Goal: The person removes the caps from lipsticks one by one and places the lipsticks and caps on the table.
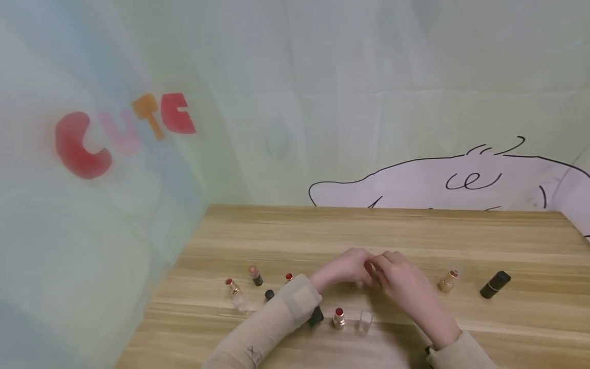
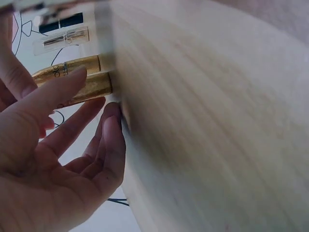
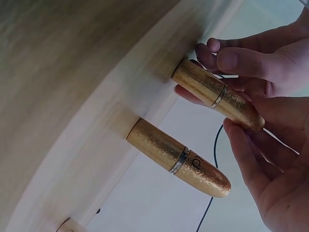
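In the head view, my left hand (image 1: 354, 264) and right hand (image 1: 402, 274) meet over the middle of the table. They hide the thing between them there. In the right wrist view it is a gold glittery lipstick tube (image 3: 205, 89), standing upright on the wood. My left thumb and fingers grip its lower part. At its rounded top, the fingertips of my right hand pinch the cap end. Beside it stands a second gold lipstick tube (image 3: 159, 145), apart from both hands. The left wrist view shows my left thumb across the held tube (image 2: 99, 86).
Uncapped lipsticks (image 1: 339, 319) (image 1: 255, 275) (image 1: 232, 287) stand around the left forearm, another red one (image 1: 289, 277) behind it. A clear cap (image 1: 365, 322) and a black piece (image 1: 316, 316) are near the front. To the right are a gold-based lipstick (image 1: 448, 282) and a black tube (image 1: 495, 285).
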### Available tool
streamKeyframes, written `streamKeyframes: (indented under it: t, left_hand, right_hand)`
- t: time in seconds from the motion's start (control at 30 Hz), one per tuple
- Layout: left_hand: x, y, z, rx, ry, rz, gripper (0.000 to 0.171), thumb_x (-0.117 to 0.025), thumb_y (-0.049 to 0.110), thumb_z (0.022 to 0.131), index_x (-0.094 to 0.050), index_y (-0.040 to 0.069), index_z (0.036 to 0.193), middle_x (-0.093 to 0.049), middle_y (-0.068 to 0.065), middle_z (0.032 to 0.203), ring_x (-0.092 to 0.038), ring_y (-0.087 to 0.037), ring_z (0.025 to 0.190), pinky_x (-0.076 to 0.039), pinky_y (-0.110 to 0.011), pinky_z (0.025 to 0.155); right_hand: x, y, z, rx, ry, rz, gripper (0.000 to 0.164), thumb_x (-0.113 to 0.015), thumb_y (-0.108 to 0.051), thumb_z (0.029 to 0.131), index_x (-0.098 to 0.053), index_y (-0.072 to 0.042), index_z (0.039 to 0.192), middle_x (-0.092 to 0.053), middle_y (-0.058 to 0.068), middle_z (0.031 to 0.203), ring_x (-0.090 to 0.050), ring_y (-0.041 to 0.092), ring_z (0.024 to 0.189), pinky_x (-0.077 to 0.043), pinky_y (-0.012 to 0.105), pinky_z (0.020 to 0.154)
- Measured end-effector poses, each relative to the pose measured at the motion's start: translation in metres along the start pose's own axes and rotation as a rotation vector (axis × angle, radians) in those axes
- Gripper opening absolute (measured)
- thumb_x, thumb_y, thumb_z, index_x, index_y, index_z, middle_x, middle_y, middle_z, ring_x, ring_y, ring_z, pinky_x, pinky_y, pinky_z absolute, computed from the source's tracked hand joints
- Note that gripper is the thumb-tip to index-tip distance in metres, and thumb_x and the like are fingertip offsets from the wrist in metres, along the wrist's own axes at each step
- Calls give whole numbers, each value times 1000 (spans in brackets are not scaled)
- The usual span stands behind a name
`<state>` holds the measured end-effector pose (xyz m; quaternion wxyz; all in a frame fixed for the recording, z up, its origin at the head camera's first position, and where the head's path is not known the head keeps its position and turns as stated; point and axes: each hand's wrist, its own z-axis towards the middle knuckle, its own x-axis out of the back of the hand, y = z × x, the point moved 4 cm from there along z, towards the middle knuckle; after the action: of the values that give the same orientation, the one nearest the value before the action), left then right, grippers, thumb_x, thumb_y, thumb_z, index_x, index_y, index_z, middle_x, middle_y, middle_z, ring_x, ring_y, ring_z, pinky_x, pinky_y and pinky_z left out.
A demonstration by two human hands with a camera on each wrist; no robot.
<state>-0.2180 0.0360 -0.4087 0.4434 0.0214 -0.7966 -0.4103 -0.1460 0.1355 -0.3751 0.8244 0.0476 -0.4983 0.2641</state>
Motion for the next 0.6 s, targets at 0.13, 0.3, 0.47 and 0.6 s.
streamKeyframes:
  t: [0.13,0.3,0.47,0.6]
  left_hand:
    - [-2,0,2,-29,-12,1,26,-78,7,76,-71,10,101,-72,0,85,-56,-4,67,-46,-15,61]
    - [-4,2,4,-32,1,20,26,-78,5,76,-71,9,100,-70,-1,81,-55,-4,65,-46,-15,60]
    - [-6,3,6,-20,16,12,22,-77,3,75,-72,6,96,-70,-2,81,-55,-5,64,-46,-15,59]
    - [-7,4,8,-25,15,19,22,-77,3,76,-72,7,97,-72,-3,86,-56,-4,66,-47,-14,62]
  right_hand:
    - [-1,0,0,-17,-9,16,22,-74,2,74,-71,-5,95,-68,2,83,-61,15,76,-53,27,62]
    - [0,2,0,-25,-6,16,22,-74,2,73,-71,-4,93,-68,2,82,-59,14,75,-52,28,62]
    - [-1,3,-2,-32,-6,27,21,-76,1,71,-71,-3,91,-67,1,81,-57,13,73,-51,27,61]
    - [0,3,-2,-22,6,33,21,-77,1,71,-71,-2,91,-68,2,83,-59,14,74,-52,28,62]
